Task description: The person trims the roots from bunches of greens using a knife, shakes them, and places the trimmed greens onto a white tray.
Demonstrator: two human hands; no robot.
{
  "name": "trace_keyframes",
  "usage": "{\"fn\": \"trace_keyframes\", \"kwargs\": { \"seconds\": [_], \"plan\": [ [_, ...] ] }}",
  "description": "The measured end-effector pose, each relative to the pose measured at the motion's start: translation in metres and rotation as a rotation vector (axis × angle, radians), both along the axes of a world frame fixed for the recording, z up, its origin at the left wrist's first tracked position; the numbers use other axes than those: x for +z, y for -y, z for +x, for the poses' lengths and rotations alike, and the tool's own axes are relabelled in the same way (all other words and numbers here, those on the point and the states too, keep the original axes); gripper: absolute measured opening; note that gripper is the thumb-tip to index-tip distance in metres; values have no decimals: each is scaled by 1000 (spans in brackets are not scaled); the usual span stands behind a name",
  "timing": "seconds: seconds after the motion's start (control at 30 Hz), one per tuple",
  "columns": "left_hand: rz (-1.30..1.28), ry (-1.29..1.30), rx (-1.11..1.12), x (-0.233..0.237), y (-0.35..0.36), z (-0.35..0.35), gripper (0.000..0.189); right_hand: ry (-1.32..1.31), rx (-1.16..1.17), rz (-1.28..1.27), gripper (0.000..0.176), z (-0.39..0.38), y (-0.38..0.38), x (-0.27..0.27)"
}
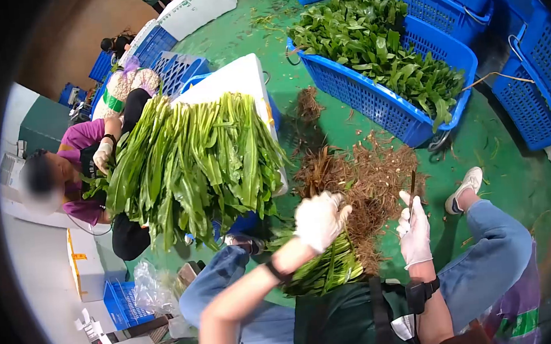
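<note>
My left hand (320,221), in a white glove, is above a bunch of long-leaved greens (327,265) lying at my lap. Its fingers are curled, and what they hold, if anything, is hidden. My right hand (414,234), also gloved, is closed round a knife (413,185) whose narrow dark blade points up and away from me. Between and beyond my hands, a heap of brown roots (379,190) covers the floor. To the left, a large layered pile of greens (191,158) rests on a white foam board (253,77), stems toward the far side.
A blue crate (373,101) of leafy greens stands ahead to the right. More blue crates (531,84) are stacked along the right edge. Another person (84,137) with a gloved hand works at the left. A foam box (87,265) and clear plastic bags (152,286) stand lower left.
</note>
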State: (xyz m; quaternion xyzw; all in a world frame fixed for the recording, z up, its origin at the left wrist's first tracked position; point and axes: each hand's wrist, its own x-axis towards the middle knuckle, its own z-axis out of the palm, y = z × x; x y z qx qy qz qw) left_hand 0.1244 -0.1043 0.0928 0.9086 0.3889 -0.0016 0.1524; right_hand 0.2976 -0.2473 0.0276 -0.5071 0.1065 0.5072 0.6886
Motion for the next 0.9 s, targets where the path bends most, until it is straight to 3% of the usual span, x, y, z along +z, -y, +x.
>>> {"fn": "trace_keyframes", "kwargs": {
  "seconds": [0.07,0.13,0.17,0.2,0.27,0.33,0.43,0.47,0.53,0.6,0.67,0.73,0.8,0.87,0.9],
  "plan": [
    [-117,-257,93,-105,3,0,51,-29,-27,19,46,-1,1,9],
    [-121,-246,106,-168,12,-8,55,-19,-47,16,46,1,3,12],
    [-246,-294,160,-191,10,-13,53,-15,-51,18,46,4,5,12],
    [-186,-223,287,-221,12,-16,39,-14,-49,5,46,8,8,10],
    [-257,352,578,-210,9,-30,25,-11,-97,48,46,12,8,6],
    [-412,704,619,-148,-9,-36,17,-12,-122,46,45,9,4,8],
    [27,503,282,-91,-36,-49,21,-44,-93,-3,44,2,-2,4],
    [57,499,131,-86,-44,-50,17,-47,-91,-3,44,-1,-2,1],
    [-28,347,91,-85,-42,-50,17,-56,-6,21,47,-5,1,-4],
    [-131,499,175,-106,-32,-45,32,-50,-2,4,48,-5,0,-5],
    [-199,379,319,-137,-24,-45,38,-55,-25,-33,48,-4,0,-5],
    [-239,356,297,-156,-22,-45,30,-53,-18,-26,48,-3,2,-9],
    [-3,809,224,-169,-26,-43,18,-39,8,-5,48,-6,3,-11],
    [-540,771,407,-143,-35,-52,13,-48,17,-6,48,-9,2,-12],
    [-312,596,359,-123,-35,-50,14,-50,24,-5,48,-10,1,-12]
  ]
}}
